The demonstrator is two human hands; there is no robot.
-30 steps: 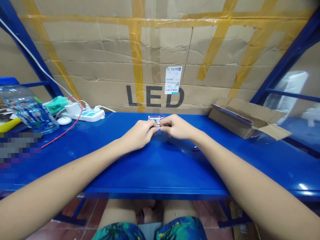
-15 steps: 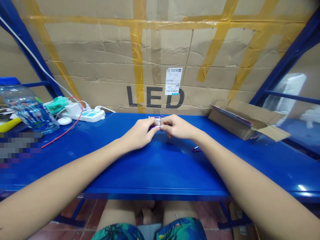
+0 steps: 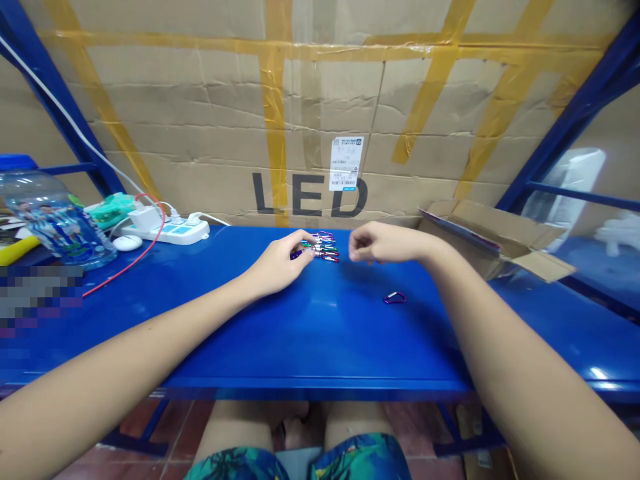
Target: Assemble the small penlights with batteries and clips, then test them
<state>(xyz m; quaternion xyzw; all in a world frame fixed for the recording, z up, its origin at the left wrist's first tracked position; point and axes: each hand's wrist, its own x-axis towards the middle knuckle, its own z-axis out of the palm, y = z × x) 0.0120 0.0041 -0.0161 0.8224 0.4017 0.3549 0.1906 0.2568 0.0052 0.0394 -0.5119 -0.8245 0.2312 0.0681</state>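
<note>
A small row of coloured metal clips (image 3: 324, 245) lies on the blue table (image 3: 320, 333) near the cardboard wall. My left hand (image 3: 280, 261) rests beside the row, its fingertips pinched on a purple piece at the row's left end. My right hand (image 3: 379, 243) hovers just right of the row with fingers curled loosely and nothing visible in them. A lone purple carabiner (image 3: 395, 297) lies on the table in front of my right wrist.
An open cardboard box (image 3: 493, 237) sits at the right. At the left stand a water bottle (image 3: 55, 220), a white power strip (image 3: 167, 230) with a red wire, and a teal object (image 3: 113, 207). A large taped cardboard sheet marked LED forms the back wall.
My hands were joined over the clips; now my right hand has drawn away to the right, uncovering the row. My left hand stays at the row's left end.
</note>
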